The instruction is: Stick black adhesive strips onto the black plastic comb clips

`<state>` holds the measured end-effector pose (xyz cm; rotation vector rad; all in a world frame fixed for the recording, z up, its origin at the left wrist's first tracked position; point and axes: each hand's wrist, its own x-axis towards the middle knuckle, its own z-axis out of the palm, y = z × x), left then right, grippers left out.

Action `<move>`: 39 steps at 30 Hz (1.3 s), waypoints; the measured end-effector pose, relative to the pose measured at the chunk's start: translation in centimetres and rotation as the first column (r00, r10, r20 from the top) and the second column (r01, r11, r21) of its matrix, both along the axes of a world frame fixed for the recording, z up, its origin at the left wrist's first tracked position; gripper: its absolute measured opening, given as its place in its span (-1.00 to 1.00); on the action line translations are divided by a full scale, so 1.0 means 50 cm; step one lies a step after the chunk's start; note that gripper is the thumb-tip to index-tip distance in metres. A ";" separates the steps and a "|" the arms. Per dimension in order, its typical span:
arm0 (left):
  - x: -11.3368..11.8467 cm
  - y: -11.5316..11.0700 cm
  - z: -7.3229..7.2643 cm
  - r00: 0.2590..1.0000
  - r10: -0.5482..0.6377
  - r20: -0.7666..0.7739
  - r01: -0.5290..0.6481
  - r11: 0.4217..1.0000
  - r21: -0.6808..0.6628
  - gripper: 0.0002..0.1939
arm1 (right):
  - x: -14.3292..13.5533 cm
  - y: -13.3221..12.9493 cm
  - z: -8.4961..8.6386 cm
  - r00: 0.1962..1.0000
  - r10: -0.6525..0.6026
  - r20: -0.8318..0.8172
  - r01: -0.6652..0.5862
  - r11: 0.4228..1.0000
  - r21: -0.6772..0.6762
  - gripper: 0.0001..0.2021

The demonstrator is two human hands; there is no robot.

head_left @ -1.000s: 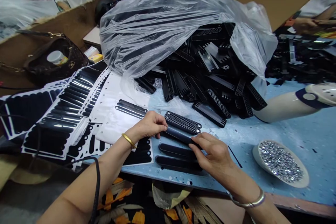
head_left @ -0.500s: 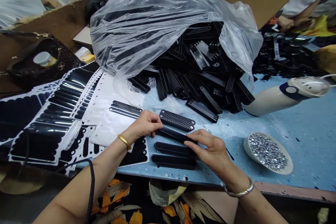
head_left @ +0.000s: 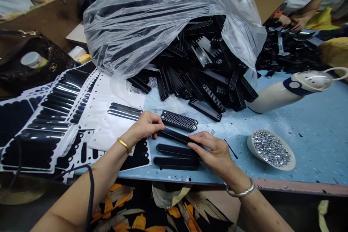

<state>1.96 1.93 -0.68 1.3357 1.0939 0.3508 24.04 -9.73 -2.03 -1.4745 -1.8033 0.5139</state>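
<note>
A long, narrow black strip (head_left: 176, 136) with rounded ends is held slantwise just above the blue table. My left hand (head_left: 148, 125) pinches its left end, and the fingers of my right hand (head_left: 213, 148) close on its right end. Two similar black bars (head_left: 175, 163) lie side by side below it, close to the table edge. Just beyond sits a pair of black pieces with a mesh pattern (head_left: 179, 120) and small silvery rings at their ends. Left of my left hand, glossy black adhesive strips (head_left: 123, 110) rest on a white sheet.
A clear plastic bag (head_left: 130, 25) spills many black parts (head_left: 201, 83) across the back. Sticker sheets (head_left: 38, 134) pile up at left beside a brown handbag (head_left: 27, 65). At right stand a bowl of small metal rings (head_left: 250, 148) and a tilted white bottle (head_left: 277, 98). Another person's hands (head_left: 299, 21) work beyond.
The whole view has shifted slightly, so things appear a little further left and higher. Both hands keep their hold on the black strip, with little movement.
</note>
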 end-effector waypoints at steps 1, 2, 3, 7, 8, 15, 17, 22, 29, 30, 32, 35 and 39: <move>0.000 0.000 -0.001 1.000 0.001 0.002 -0.001 1.000 -0.001 -0.85 | -0.002 -0.001 0.000 1.000 0.003 0.014 -0.003 1.000 0.000 -0.83; 0.000 0.000 -0.002 1.000 0.001 0.006 -0.001 1.000 -0.002 -0.85 | -0.003 -0.002 0.000 1.000 0.005 0.027 -0.005 1.000 -0.001 -0.82; 0.000 0.000 -0.003 1.000 0.001 0.009 -0.001 1.000 0.000 -0.85 | -0.005 -0.002 0.000 0.999 0.008 0.037 -0.008 1.000 -0.001 -0.81; -0.001 0.001 -0.006 1.000 0.000 0.024 0.000 1.000 0.007 -0.85 | -0.001 0.000 0.001 0.999 0.023 0.044 -0.023 1.000 -0.002 -0.81; -0.001 0.001 -0.007 1.000 0.000 0.024 0.000 1.000 0.006 -0.85 | 0.003 0.001 0.001 0.999 0.030 0.044 -0.029 0.999 -0.013 -0.82; -0.003 0.001 -0.006 1.000 0.002 0.022 -0.002 1.000 0.007 -0.84 | 0.018 0.006 -0.002 0.998 0.053 0.032 -0.050 0.995 -0.087 -0.82; -0.003 0.002 -0.007 1.000 -0.002 0.023 0.001 1.000 0.011 -0.85 | 0.014 0.006 -0.001 0.998 0.049 0.034 -0.046 0.997 -0.063 -0.82; -0.004 0.003 -0.013 1.000 -0.009 0.030 0.008 1.000 0.025 -0.85 | 0.027 -0.004 0.020 0.994 -0.105 0.028 0.105 0.994 0.007 -0.85; -0.004 0.002 -0.015 0.999 -0.021 0.046 0.019 0.999 0.037 -0.86 | 0.034 -0.033 0.016 0.904 -0.413 -0.108 0.408 0.911 -0.062 -0.78; -0.004 0.001 -0.015 0.999 -0.021 0.045 0.020 0.999 0.035 -0.86 | 0.025 -0.032 0.009 0.919 -0.384 -0.092 0.378 0.923 -0.076 -0.76; -0.005 0.001 -0.015 0.999 -0.023 0.040 0.022 0.999 0.034 -0.87 | 0.005 -0.026 -0.007 0.934 -0.355 -0.037 0.352 0.934 -0.063 -0.73; -0.006 0.002 -0.019 0.999 -0.030 0.044 0.028 0.998 0.050 -0.88 | -0.014 -0.012 -0.026 0.932 -0.356 0.071 0.358 0.934 -0.015 -0.65; -0.007 0.003 -0.021 0.996 -0.053 0.067 0.048 0.996 0.073 -0.86 | -0.014 -0.002 -0.036 0.918 -0.357 0.175 0.360 0.933 0.014 -0.51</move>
